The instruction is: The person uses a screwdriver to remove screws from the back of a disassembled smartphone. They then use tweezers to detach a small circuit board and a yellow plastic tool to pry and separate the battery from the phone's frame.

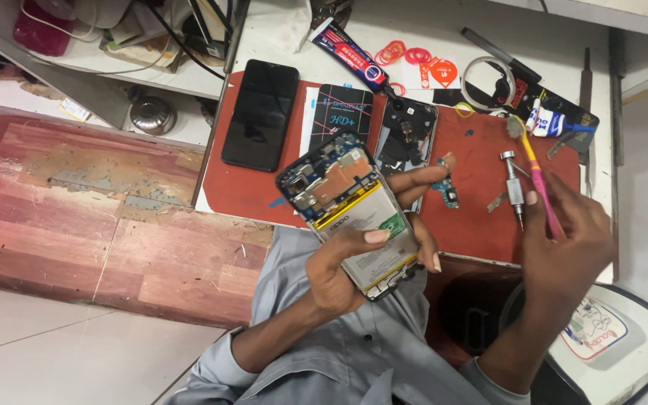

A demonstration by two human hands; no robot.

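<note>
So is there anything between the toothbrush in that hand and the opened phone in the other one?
Nothing visible. The right hand holds the pink toothbrush off to the side of the opened phone, which the left hand grips; only open space above the red mat lies between them.

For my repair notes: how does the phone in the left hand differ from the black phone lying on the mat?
The opened phone shows its battery and circuit board; the black phone shows only a dark screen. The left hand holds the first tilted; the second lies flat on the red mat. Similar size.
</note>
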